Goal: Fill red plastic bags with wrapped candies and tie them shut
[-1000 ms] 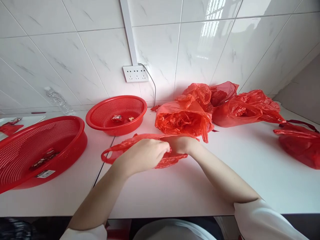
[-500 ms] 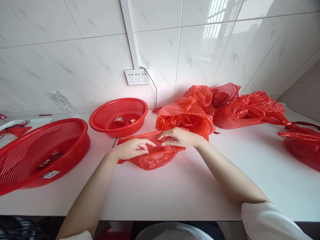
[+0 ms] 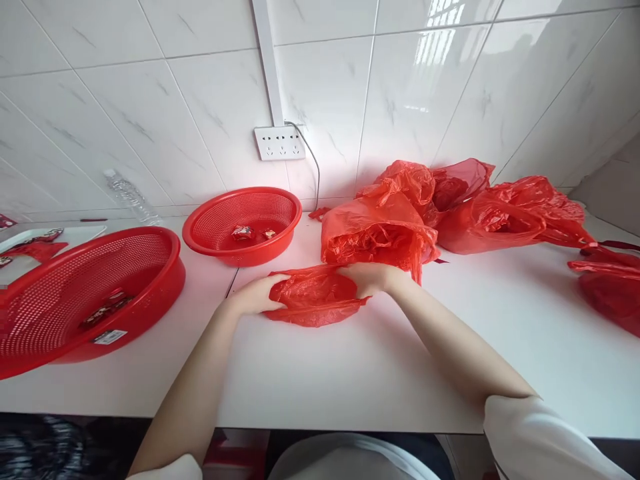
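Note:
A thin red plastic bag (image 3: pixel 315 293) lies on the white table in front of me, its mouth spread into a wide oval. At its left end, my left hand (image 3: pixel 256 295) is curled round the rim, with fingers and thumb on either side of the plastic. My right hand (image 3: pixel 373 277) holds the rim at the opposite end; its fingertips are partly hidden by the plastic. Right behind the bag stands a fuller red plastic bag (image 3: pixel 377 213), open toward me and crumpled inside.
Left of my hands stand a small red basket (image 3: pixel 245 257) and a large red basket (image 3: pixel 165 287), each with a few wrapped packets inside. More red bags (image 3: pixel 500 220) line the wall. A clear bottle (image 3: pixel 131 197) and a white tray (image 3: pixel 90 232) are at the far left.
My hands have moved apart from the middle of the bag to its two ends. The bag's mouth has changed from a flatter spread to a rounder opening.

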Demonstrator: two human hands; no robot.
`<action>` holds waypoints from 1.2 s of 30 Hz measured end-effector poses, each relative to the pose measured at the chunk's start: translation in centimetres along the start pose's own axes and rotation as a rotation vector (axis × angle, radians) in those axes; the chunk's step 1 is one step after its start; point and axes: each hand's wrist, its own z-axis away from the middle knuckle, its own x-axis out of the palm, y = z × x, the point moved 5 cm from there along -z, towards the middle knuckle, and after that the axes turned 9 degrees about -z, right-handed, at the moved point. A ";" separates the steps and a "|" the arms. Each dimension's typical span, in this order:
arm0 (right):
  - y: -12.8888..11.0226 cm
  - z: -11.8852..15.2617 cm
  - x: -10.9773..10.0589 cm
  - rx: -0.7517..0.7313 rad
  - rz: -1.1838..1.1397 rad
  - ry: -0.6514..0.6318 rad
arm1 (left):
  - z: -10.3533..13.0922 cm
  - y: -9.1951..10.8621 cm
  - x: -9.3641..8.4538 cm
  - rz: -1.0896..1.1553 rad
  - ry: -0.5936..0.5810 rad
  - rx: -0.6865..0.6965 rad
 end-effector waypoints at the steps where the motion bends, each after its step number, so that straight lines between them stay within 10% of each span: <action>1: -0.5 0.4 -0.6 -0.049 -0.050 0.003 | 0.0 -0.1 -0.2 -0.027 0.046 0.012; 8: -4.9 -1.5 -4.9 -0.199 -0.683 0.568 | 1.6 -0.2 -3.2 -0.400 0.468 -0.249; 14: -6.7 -11.8 0.6 0.238 -1.480 0.405 | 0.7 -4.1 -2.6 -0.339 0.387 -0.404; 20: -7.9 -15.1 2.0 0.159 -1.631 0.450 | -0.5 -6.5 -1.2 0.109 0.248 -0.289; 31: -3.2 -5.6 -3.3 -0.123 -1.580 0.588 | -1.5 -6.3 0.0 0.312 0.297 -0.194; 36: -0.1 0.6 -7.2 -0.233 -1.350 0.729 | -2.3 -7.0 1.0 0.616 0.123 -0.267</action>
